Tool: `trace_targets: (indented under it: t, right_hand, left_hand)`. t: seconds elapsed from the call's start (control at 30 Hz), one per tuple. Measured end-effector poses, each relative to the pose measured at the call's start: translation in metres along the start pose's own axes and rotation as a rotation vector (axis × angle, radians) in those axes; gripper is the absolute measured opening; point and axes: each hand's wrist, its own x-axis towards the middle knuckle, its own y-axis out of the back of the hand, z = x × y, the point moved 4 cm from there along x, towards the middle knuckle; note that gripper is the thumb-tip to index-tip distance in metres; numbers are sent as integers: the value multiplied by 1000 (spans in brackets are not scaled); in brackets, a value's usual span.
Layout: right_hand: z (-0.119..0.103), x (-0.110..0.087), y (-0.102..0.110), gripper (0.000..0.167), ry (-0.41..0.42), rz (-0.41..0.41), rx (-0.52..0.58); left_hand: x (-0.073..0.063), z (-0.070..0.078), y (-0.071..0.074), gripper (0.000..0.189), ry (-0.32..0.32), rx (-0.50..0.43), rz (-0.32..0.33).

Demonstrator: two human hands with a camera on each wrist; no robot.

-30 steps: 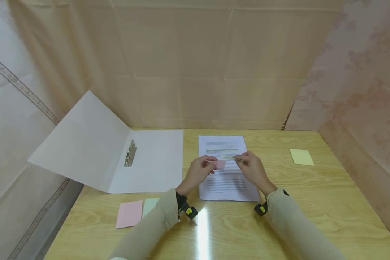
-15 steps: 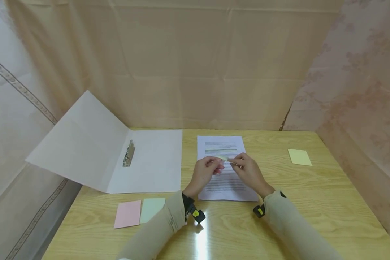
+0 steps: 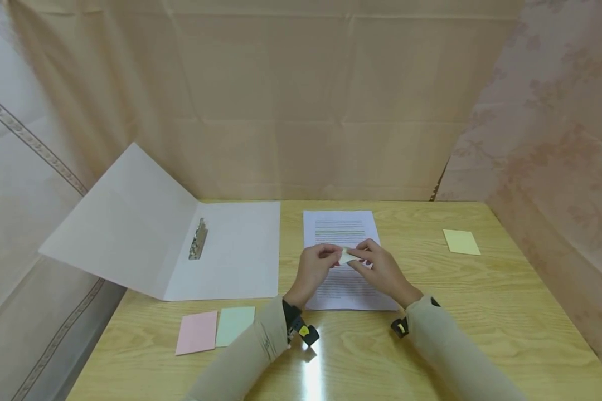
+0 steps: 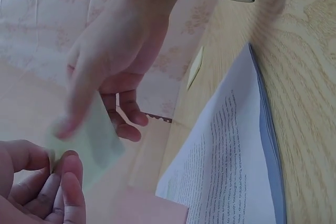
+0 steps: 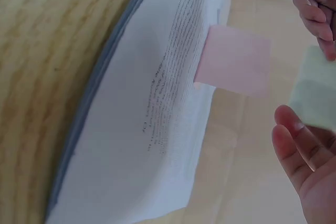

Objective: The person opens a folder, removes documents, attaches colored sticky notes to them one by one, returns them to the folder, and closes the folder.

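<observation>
Over the printed stack my left hand (image 3: pixel 315 269) and right hand (image 3: pixel 381 269) come together on one pale green sticky note (image 3: pixel 348 256). In the left wrist view, the left fingertips (image 4: pixel 65 171) pinch one edge of the green note (image 4: pixel 97 148), while the right thumb lies across its face. The right wrist view shows its middle and the loose fingers of the right hand (image 5: pixel 310 166) beside it. A pink sticky note (image 5: pixel 233 59) sticks up from the printed sheets (image 5: pixel 131 124), apart from both hands; in the head view the hands hide it. A green line marks text near the top of the sheets.
An open white folder (image 3: pixel 241 250) with a metal clip (image 3: pixel 198 239) stands at the left, its cover raised. Pink (image 3: pixel 197 333) and green (image 3: pixel 234 324) note pads lie near the left forearm. A yellow pad (image 3: pixel 461 242) lies to the right on the wooden table (image 3: pixel 481 312).
The left hand has moved slightly right, towards the right hand, and now holds the green note with it. The pink note, visible between the hands a second ago, is hidden in the head view.
</observation>
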Motion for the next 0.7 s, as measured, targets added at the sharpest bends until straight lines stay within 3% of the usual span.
trace_targets:
  t: [0.2, 0.47, 0.7]
  right_hand:
    - [7, 1, 1, 28, -69, 24, 112]
    - [16, 5, 5, 26, -250, 98, 200]
    - [28, 6, 5, 36, -430, 56, 349]
  left_hand:
    - [1, 2, 4, 18, -14, 30, -10]
    - [5, 5, 2, 16, -57, 97, -41]
    - [12, 8, -1, 17, -104, 167, -87]
